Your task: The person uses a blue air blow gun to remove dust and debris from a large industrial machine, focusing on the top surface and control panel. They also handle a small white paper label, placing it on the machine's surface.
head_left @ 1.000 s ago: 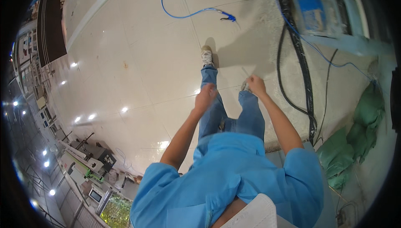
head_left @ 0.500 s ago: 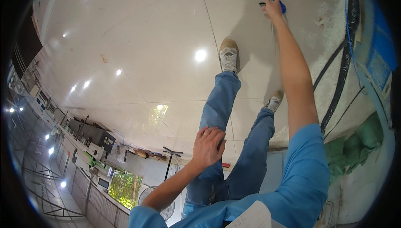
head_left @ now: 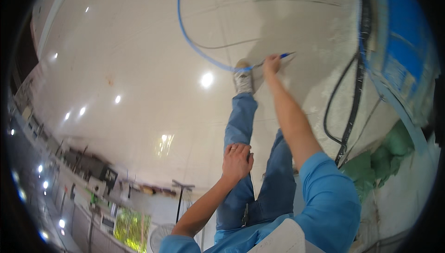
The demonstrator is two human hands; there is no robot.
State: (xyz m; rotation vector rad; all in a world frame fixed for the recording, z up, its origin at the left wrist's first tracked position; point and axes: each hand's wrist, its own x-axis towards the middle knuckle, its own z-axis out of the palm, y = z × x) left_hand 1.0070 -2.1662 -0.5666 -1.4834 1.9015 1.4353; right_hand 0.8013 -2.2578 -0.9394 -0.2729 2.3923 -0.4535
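Right hand (head_left: 272,64) has lifted blue air gun (head_left: 284,55).

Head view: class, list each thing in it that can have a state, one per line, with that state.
Right grip, closed around the air gun
Air gun, held, nozzle pointing right; trigger not visible
Blue hose, curved, running to the air gun
Left grip, open, resting on the jeans
Left shoe, worn, toe partly behind the hose
Black cables, lying on the floor
Green fabric, crumpled
Lower-left lights, lit
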